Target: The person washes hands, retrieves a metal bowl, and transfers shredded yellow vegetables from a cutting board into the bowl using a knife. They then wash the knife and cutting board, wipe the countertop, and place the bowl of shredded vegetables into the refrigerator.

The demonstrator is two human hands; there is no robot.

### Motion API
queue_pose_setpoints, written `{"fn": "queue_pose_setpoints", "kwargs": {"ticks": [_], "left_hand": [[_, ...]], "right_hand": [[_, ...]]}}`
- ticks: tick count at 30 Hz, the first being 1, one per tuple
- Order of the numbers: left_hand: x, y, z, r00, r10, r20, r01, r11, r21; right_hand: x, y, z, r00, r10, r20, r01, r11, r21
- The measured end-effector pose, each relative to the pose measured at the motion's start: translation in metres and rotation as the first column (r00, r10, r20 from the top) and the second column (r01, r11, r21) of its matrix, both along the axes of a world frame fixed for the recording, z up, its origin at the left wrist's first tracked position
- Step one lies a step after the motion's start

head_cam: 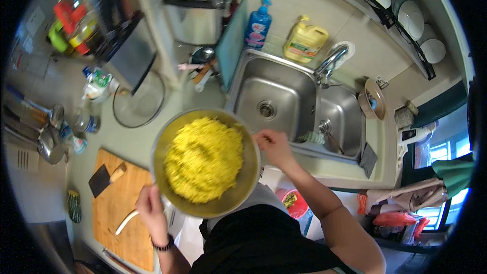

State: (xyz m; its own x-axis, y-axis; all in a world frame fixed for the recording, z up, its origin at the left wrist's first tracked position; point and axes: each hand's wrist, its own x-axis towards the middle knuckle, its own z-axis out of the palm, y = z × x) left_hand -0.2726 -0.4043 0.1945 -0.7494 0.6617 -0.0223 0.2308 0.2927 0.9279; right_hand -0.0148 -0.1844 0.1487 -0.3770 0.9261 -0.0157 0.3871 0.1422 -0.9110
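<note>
A large round metal bowl (249, 182) is held between my two hands, above the counter's front edge. Finely cut yellow food (203, 160) lies heaped in it. My left hand (151, 205) grips the bowl's lower left rim, above the wooden cutting board (110, 220). On the right rim, near the sink, my right hand (271, 145) is closed. The board carries a cleaver with a dark blade (99, 181) and a wooden handle. A white curved strip (126, 222), perhaps a handle, lies beside my left hand.
A double steel sink (281, 80) with a faucet (331, 62) is at the upper right. Behind it stand a blue pump bottle (258, 24) and a yellow detergent jug (305, 42). A glass lid (139, 102) and a green striped squash (74, 206) are at the left; a red bin (296, 205) is below.
</note>
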Motion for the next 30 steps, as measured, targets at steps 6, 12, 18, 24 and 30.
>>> {"fn": "queue_pose_setpoints", "kwargs": {"ticks": [6,12,18,24,30], "left_hand": [[0.103,0.230,-0.081,0.931,-0.346,-0.116,0.332,0.935,-0.129],[0.163,0.349,-0.213,0.848,-0.484,-0.215,0.390,0.846,-0.364],[0.156,0.368,-0.294,0.767,-0.611,-0.198,0.322,0.633,-0.704],[0.143,0.370,-0.317,0.683,-0.723,-0.106,0.349,0.450,-0.822],[0.179,0.398,-0.176,0.530,-0.746,-0.403,0.493,0.658,-0.569]], "right_hand": [[0.143,0.156,-0.021,0.908,-0.234,0.349,0.204,0.972,0.119],[0.221,0.248,-0.154,0.735,-0.136,0.664,-0.126,0.935,0.331],[0.185,0.280,-0.204,0.638,0.086,0.765,0.110,0.973,-0.202],[0.180,0.262,-0.223,0.627,0.116,0.770,0.083,0.973,-0.215],[0.147,0.237,-0.105,0.898,0.077,0.433,-0.149,0.980,0.134]]}}
